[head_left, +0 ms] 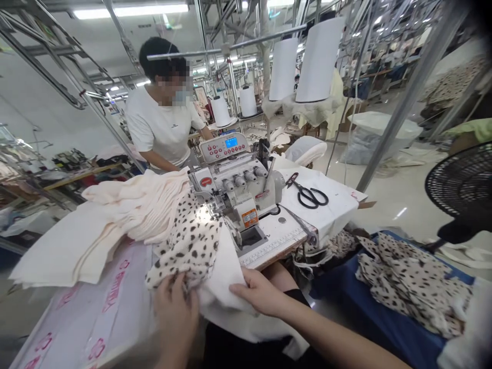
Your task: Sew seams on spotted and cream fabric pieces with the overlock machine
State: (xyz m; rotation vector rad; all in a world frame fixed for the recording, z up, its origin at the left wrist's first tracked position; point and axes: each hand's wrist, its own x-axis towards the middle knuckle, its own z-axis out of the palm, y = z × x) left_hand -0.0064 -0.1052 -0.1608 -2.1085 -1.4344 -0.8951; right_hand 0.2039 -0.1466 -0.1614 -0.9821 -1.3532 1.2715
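Observation:
The spotted fabric, cream with dark spots, runs up under the lit needle area of an overlock sewing machine. My left hand, slightly blurred, has its fingers curled over the near edge of that fabric. A plain white fabric lies along its right side and hangs down over my lap. My right hand pinches the edge of this white piece between thumb and fingers, just in front of the machine bed.
Stacked cream fabric pieces lie left of the machine. Black-handled scissors rest on the white-covered table to its right. Thread cones stand above. A co-worker is behind the machine. Spotted pieces and a black fan are at right.

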